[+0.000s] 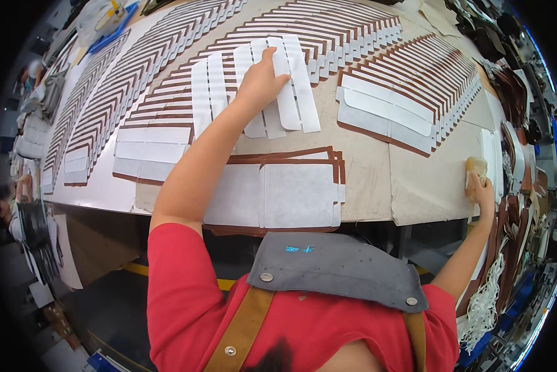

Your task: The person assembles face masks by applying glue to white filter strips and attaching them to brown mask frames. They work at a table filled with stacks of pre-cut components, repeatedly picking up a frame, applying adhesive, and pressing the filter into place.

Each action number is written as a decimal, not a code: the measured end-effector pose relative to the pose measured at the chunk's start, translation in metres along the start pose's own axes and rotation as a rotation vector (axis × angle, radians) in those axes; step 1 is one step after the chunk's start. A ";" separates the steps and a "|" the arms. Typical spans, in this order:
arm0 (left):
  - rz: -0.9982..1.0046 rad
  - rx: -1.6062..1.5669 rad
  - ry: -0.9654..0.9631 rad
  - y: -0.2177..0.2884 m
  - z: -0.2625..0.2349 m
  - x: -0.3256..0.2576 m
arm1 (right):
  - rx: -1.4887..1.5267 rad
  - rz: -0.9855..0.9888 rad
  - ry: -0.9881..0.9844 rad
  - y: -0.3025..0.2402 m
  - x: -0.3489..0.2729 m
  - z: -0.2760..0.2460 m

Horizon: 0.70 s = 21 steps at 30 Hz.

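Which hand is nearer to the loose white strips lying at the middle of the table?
Left. The left hand is right over the white strips, seemingly touching them; the right hand is well off to their right, holding a yellowish block.

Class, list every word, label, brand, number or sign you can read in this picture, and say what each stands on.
Blue characters on the grey fabric apron bib: too small to read surely, so not quoted.
White slotted strips under the left hand: none.
White-faced, brown-edged flat panels: none readable.
Pale yellow block in the right hand: none readable.
Cluttered background: too small and blurred.
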<state>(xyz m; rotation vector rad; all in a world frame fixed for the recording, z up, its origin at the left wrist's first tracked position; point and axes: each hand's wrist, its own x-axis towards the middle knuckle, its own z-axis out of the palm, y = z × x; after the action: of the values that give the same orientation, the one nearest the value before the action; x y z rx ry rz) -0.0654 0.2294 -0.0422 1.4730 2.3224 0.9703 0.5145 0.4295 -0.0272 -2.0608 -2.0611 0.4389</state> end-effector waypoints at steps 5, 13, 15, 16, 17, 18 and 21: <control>-0.108 -0.537 -0.094 0.009 -0.007 -0.004 | 0.334 0.151 -0.076 -0.024 -0.007 -0.002; -0.101 -0.185 -0.107 0.005 -0.002 0.000 | 0.820 0.107 -0.105 -0.047 -0.013 -0.006; -0.043 -0.028 -0.052 -0.001 -0.002 -0.003 | 1.034 0.046 -0.068 -0.081 -0.018 -0.004; -0.034 0.036 -0.030 0.001 -0.004 -0.003 | 1.098 0.003 -0.114 -0.093 -0.018 -0.004; -0.028 0.100 -0.007 0.004 -0.008 -0.005 | 1.159 -0.042 -0.164 -0.104 -0.016 -0.004; -0.015 0.117 -0.002 0.006 -0.013 -0.008 | 1.220 -0.087 -0.209 -0.115 -0.015 -0.005; 0.011 0.133 -0.011 0.015 -0.035 -0.028 | 1.396 -0.088 -0.304 -0.161 -0.019 0.004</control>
<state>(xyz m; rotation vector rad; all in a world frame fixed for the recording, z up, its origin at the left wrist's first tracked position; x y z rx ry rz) -0.0592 0.1952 -0.0108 1.5373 2.4149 0.8219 0.3616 0.4127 0.0249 -1.0347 -1.1786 1.6246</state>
